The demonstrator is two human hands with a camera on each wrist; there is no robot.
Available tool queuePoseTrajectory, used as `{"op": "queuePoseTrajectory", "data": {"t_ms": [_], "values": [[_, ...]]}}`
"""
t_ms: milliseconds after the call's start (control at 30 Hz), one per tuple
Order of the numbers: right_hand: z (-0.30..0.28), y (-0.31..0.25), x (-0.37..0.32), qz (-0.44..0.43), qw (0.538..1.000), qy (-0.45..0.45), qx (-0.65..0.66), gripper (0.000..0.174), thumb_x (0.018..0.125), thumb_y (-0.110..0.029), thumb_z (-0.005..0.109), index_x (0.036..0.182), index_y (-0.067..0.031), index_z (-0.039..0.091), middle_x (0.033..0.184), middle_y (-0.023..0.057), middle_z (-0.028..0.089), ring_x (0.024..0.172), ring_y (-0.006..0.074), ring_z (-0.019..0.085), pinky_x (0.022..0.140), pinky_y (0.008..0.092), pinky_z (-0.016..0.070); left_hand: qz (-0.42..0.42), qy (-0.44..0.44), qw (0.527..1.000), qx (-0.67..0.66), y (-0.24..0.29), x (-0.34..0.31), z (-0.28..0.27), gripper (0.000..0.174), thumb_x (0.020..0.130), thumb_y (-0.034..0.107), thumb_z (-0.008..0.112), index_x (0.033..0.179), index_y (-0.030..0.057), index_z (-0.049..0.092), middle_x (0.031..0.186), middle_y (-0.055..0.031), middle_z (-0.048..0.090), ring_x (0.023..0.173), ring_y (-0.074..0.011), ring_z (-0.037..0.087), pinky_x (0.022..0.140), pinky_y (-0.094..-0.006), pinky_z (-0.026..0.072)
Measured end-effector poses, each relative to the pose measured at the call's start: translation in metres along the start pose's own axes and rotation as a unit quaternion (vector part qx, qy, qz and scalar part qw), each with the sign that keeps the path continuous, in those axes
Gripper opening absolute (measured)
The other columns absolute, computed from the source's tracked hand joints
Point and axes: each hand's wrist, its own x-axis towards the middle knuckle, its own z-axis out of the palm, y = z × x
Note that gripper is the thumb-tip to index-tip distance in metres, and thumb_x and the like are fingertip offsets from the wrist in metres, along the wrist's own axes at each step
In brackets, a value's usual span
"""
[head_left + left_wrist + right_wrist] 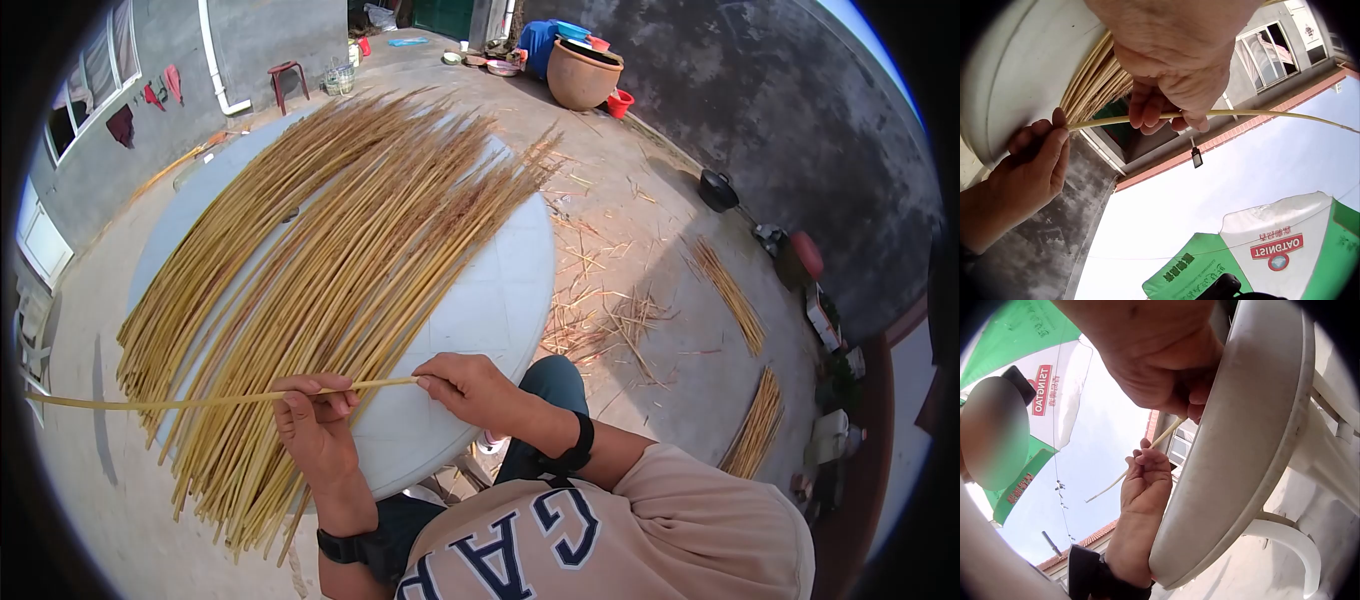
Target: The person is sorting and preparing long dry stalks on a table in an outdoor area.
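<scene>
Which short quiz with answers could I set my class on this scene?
1. Which pinches one end of the long, thin, yellow stalk: left grip or right grip?
2. What supports the spread of feathery-topped tan stalks: (A) dark-red stool, (B) round white plastic table, (C) round black pan?
3. True or false: a small red plastic bucket sits beside the large brown clay pot.

Key: 1. Right grip; 2. B; 3. True.

Shows "GA" in big navy, white-edged letters on a beige short-sleeved fabric shirt (700,510), near six o'clock in the head view; trails off into a partly hidden third letter. Spells "TSINGTAO", upside down, on a red rectangular label (1277,247) of a green-and-white fabric canopy (1291,215), at four o'clock in the left wrist view; runs sideways at ten o'clock in the right wrist view. Also bears Chinese characters, too blurred to read.
</scene>
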Motion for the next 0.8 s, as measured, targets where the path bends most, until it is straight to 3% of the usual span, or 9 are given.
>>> {"op": "queuePoseTrajectory", "data": {"t_ms": [67, 133, 333, 567, 633, 667, 767, 800], "values": [[-0.001, -0.001, 0.000, 0.010, 1.000, 0.003, 0.024, 0.016, 0.084, -0.008, 0.054, 0.097, -0.0012, 0.059, 0.076, 0.0119, 0.059, 0.065, 0.0245, 0.058, 0.058, 0.0314, 0.0464, 0.006, -0.003, 1.000, 0.008, 0.000, -0.001, 0.000, 0.027, 0.094, 0.030, 0.041, 0.086, 0.0052, 0.045, 0.078, -0.0163, 0.060, 0.057, -0.0134, 0.048, 0.060, -0.0287, 0.0470], [-0.007, -0.009, 0.002, 0.075, 0.992, -0.039, 0.097, 0.011, 0.083, -0.005, 0.053, 0.090, 0.0007, 0.059, 0.076, 0.0154, 0.058, 0.070, 0.0320, 0.058, 0.062, 0.0366, 0.0462, 0.009, -0.004, 1.000, 0.004, -0.001, -0.001, -0.001, 0.027, 0.093, 0.031, 0.041, 0.086, 0.0049, 0.045, 0.078, -0.0166, 0.060, 0.057, -0.0135, 0.048, 0.060, -0.0288, 0.0470], [-0.002, -0.001, 0.001, 0.012, 0.999, -0.004, 0.045, 0.011, 0.082, -0.004, 0.054, 0.090, 0.0015, 0.059, 0.076, 0.0162, 0.058, 0.069, 0.0330, 0.057, 0.062, 0.0370, 0.0463, 0.033, -0.025, 0.998, 0.036, -0.001, -0.003, 0.000, 0.029, 0.092, 0.033, 0.043, 0.086, 0.0041, 0.045, 0.078, -0.0174, 0.060, 0.057, -0.0141, 0.048, 0.060, -0.0303, 0.0467], [0.004, 0.000, 0.003, 0.022, 0.999, 0.038, 0.021, 0.010, 0.080, -0.006, 0.055, 0.086, 0.0012, 0.061, 0.074, 0.0170, 0.060, 0.067, 0.0338, 0.058, 0.060, 0.0378, 0.0465, 0.068, -0.047, 0.994, 0.068, 0.001, -0.006, 0.006, 0.031, 0.091, 0.034, 0.045, 0.087, 0.0032, 0.045, 0.078, -0.0189, 0.060, 0.057, -0.0159, 0.050, 0.059, -0.0305, 0.0463], [0.008, 0.007, 0.005, 0.024, 0.998, 0.066, 0.001, 0.015, 0.080, -0.007, 0.055, 0.092, 0.0004, 0.062, 0.070, 0.0151, 0.059, 0.060, 0.0284, 0.058, 0.056, 0.0318, 0.0467, 0.122, -0.157, 0.971, 0.132, -0.001, -0.008, 0.007, 0.031, 0.091, 0.034, 0.044, 0.087, 0.0030, 0.046, 0.078, -0.0203, 0.060, 0.056, -0.0171, 0.051, 0.057, -0.0301, 0.0464], [0.008, 0.008, 0.006, 0.027, 0.997, 0.069, 0.001, 0.015, 0.080, -0.007, 0.055, 0.092, 0.0004, 0.062, 0.070, 0.0151, 0.059, 0.060, 0.0284, 0.058, 0.056, 0.0318, 0.0467, 0.119, -0.160, 0.971, 0.131, -0.001, -0.009, 0.006, 0.031, 0.091, 0.034, 0.044, 0.087, 0.0030, 0.046, 0.078, -0.0203, 0.060, 0.056, -0.0171, 0.051, 0.057, -0.0301, 0.0464], [0.005, 0.007, 0.010, 0.079, 0.997, 0.015, 0.010, 0.016, 0.083, -0.010, 0.055, 0.094, 0.0008, 0.061, 0.066, 0.0118, 0.060, 0.055, 0.0213, 0.058, 0.053, 0.0287, 0.0457, 0.081, -0.101, 0.990, 0.063, -0.001, -0.010, 0.000, 0.029, 0.092, 0.032, 0.043, 0.088, 0.0032, 0.048, 0.078, -0.0206, 0.061, 0.056, -0.0160, 0.051, 0.055, -0.0301, 0.0468], [0.003, 0.001, 0.010, 0.123, 0.988, -0.031, 0.082, 0.017, 0.085, -0.011, 0.054, 0.094, 0.0004, 0.061, 0.065, 0.0085, 0.059, 0.053, 0.0159, 0.055, 0.051, 0.0263, 0.0445, 0.064, -0.049, 0.997, 0.012, 0.003, -0.008, -0.006, 0.027, 0.093, 0.030, 0.042, 0.088, 0.0036, 0.048, 0.077, -0.0200, 0.061, 0.056, -0.0151, 0.051, 0.056, -0.0299, 0.0469]]}}
